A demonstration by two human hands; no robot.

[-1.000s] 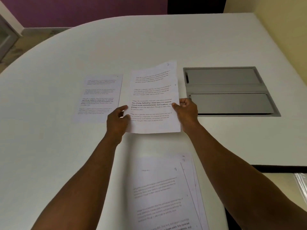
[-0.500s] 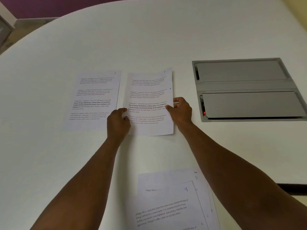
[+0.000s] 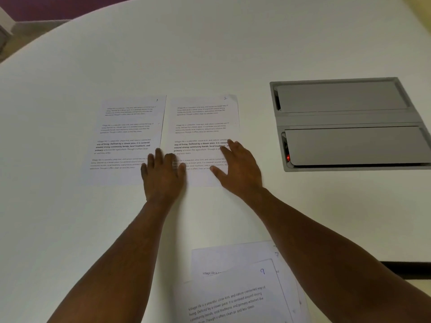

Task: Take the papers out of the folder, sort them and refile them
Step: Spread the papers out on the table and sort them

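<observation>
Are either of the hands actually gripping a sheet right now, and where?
Neither. The left hand and right hand lie flat, fingers spread, on the lower part of the sheet marked 2.

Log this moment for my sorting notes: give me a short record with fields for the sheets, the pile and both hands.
laid-out sheets: two, side by side on the white table
left sheet: flat, no hand on it
right sheet: flat, marked 2
left hand: open, on right sheet's near left edge
right hand: open, fingers spread on right sheet
unsorted pile: near edge, top sheet marked 9
</observation>
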